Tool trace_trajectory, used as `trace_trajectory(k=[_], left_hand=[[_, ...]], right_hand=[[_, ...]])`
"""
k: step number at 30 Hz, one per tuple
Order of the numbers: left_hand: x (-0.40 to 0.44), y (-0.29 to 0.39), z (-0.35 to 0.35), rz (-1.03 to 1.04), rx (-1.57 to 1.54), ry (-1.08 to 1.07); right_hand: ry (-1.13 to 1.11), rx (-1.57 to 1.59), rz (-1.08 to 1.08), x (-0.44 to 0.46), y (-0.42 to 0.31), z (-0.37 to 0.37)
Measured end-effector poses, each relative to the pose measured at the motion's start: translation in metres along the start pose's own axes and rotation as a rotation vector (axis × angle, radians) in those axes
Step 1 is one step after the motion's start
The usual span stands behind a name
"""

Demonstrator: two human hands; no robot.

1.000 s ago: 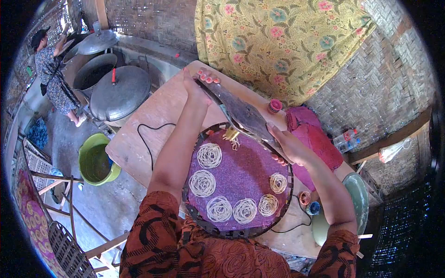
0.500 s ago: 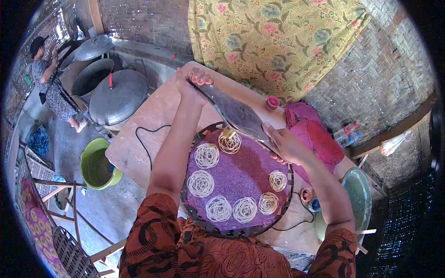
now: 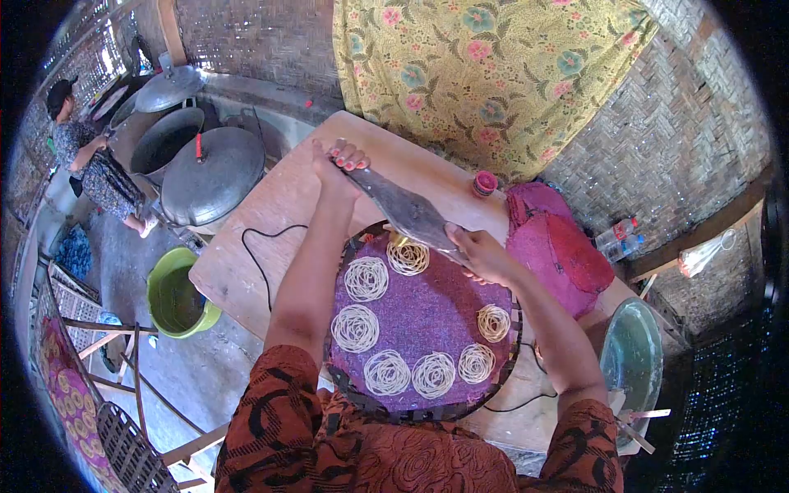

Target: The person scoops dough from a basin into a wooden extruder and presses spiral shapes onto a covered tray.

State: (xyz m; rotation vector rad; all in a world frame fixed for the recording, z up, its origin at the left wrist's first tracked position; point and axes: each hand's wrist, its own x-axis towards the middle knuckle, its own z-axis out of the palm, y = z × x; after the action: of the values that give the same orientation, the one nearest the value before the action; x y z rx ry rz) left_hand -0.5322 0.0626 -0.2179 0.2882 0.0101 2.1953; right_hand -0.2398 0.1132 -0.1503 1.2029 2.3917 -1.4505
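The left hand (image 3: 339,166) and right hand (image 3: 479,253) are clamped on opposite ends of a dark wooden press (image 3: 403,202), which slants over the far edge of the round tray (image 3: 427,329). Noodle coils (image 3: 366,279) lie around the tray's purple cloth, one directly under the press, between the hands.

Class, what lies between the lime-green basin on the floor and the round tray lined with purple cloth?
Between basin and tray come part of the pale wooden table, a thin black cable and the person's left forearm, as the head view shows.
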Motion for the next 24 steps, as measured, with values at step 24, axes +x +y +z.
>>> trace_trajectory(k=[24], left_hand=[[-0.311,-0.133,0.038,-1.06,0.854,-1.055]], right_hand=[[0.167,0.001,-0.636,-0.18,0.075,0.018]])
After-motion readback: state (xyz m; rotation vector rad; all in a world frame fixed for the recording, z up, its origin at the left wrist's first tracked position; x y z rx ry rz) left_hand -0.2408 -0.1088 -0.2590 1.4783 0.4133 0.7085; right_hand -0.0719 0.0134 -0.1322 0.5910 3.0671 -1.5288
